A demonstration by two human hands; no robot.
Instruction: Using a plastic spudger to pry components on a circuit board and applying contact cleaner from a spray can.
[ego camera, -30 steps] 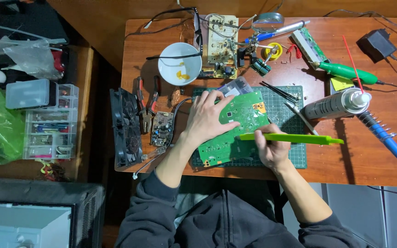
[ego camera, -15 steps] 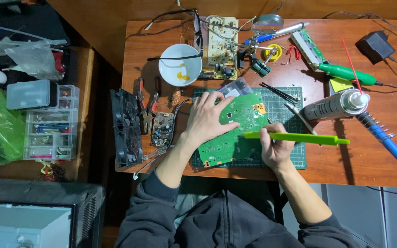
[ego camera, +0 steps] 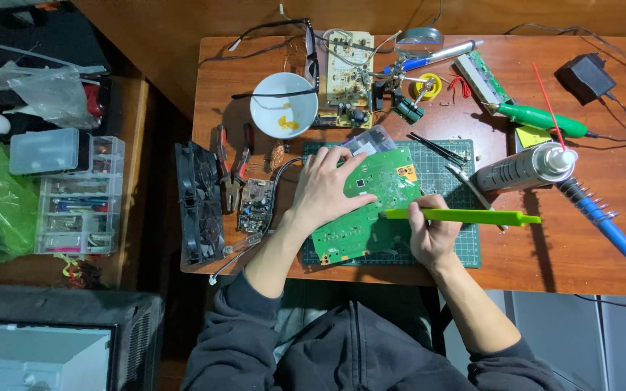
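The fingers of the left hand are spread flat and pressed on the green, irregularly shaped printed circuit board, which is pinned against the dark green gridded cutting mat near the front edge of the reddish wooden table. The fingers of the right hand are clenched around the long lime-green plastic tool, whose left tip is laid on the board's right half. The step in hand is judged to be brushing or scraping the board's surface while it is steadied; steady downward pressure from the left and short, controlled strokes from the right are called for next.

One board is held and one tool is gripped. Just right of the mat, one silver spray can with a red straw is laid on its side, and one blue-handled soldering iron is seen beside it. Farther back, one white bowl is placed. At the left, one small bare circuit board and one pair of red-handled pliers are counted.
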